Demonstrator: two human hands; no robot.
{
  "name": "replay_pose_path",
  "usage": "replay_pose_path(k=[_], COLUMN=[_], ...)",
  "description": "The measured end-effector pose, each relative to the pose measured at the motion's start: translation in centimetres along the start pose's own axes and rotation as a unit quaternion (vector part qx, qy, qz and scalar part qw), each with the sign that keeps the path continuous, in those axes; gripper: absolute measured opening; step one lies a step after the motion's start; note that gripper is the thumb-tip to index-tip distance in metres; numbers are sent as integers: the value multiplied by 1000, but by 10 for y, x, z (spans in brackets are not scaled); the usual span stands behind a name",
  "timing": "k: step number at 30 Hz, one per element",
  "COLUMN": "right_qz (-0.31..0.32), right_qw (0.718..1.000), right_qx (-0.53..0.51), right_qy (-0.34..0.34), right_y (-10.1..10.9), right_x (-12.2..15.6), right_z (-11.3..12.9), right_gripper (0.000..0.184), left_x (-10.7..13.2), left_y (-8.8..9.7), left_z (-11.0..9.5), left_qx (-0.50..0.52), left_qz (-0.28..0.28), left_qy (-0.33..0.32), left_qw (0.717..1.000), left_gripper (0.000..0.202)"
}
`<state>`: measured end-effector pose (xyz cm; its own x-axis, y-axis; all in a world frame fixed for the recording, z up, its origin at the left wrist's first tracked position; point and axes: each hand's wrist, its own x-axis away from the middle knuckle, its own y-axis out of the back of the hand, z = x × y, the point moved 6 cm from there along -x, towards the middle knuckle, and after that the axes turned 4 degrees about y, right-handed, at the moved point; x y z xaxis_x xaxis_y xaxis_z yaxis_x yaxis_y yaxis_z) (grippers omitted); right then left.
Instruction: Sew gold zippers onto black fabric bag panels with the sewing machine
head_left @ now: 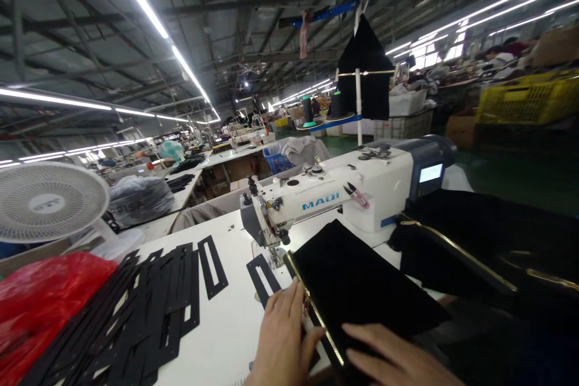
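A black fabric panel [362,277] with a gold-toothed zipper [323,322] along its left edge lies on the sewing machine's white bed. A slotted black strip [263,277] sits beside the zipper, its near part covered by my left hand [283,332]. That hand rests with fingers stretched forward and its thumb out to the side at the zipper. My right hand [398,359] lies on the panel, right of the zipper, fingers extended and apart. Just beyond the strip is the needle area of the white sewing machine [316,193].
Many slotted black strips [158,307] lie overlapping on the left, with one separate strip [211,266]. A red plastic bag [49,307] and white fan [47,202] are farther left. More black zippered fabric [474,241] is heaped right. Pink-handled thread snips [357,196] rest against the machine.
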<state>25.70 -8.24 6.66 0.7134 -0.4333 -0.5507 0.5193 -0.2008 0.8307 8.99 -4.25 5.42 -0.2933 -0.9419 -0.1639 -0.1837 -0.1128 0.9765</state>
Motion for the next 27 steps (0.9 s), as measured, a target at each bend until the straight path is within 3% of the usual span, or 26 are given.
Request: replay_pose_path(k=[4,7,11,16,21,25,27], right_qz=[-56,55,131,147,171,163,154], right_qw=[974,931,906,906,906,917,939], right_qx=[35,15,-8,75,147,179,163], right_qy=[-215,-360,-403,-390,-359,-317,-262], right_y=[16,-1,-17,-28,-25,-13,-23], right_x=[-4,-1,-8,-10,-15,-49,-70], right_z=[-91,-158,-198,-200,-187,-150,-117], right_gripper=[32,37,44,29,29,32,35], left_x=[-5,-24,-41,-47,-49,-49,-49], left_y=[3,7,5,-3,-4,-3,-5], left_z=[-8,-1,10,13,15,13,15], left_qx=[60,71,50,6,-13,-8,-10], left_qz=[58,100,142,147,154,159,155], left_qy=[18,22,44,-2,-4,-7,-10], left_qw=[996,992,988,989,988,987,988], left_gripper=[89,95,117,116,116,114,113])
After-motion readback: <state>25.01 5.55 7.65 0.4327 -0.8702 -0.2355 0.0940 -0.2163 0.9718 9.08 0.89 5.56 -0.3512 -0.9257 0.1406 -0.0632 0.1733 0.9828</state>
